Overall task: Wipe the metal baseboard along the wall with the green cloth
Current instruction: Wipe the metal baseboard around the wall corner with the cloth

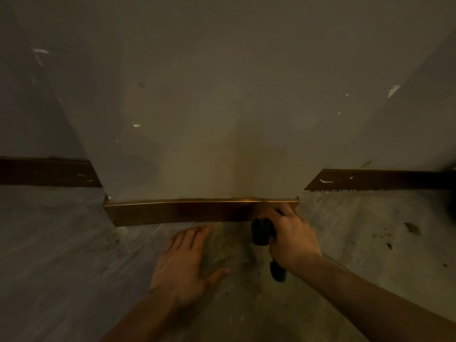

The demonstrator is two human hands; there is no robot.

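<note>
My right hand [292, 236] grips the green cloth [262, 233] against the metal baseboard [187, 212].
My left hand [183, 264] lies open, flat on the floor [61, 255].

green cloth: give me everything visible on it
The green cloth is dark green, soft-looking and bunched up, clenched in the right hand. One wad bulges out by the fingers, low against the right end of the metal baseboard; a tail hangs out below the palm toward the floor. The hand hides its middle. Dim light hides weave and dirt.
</note>
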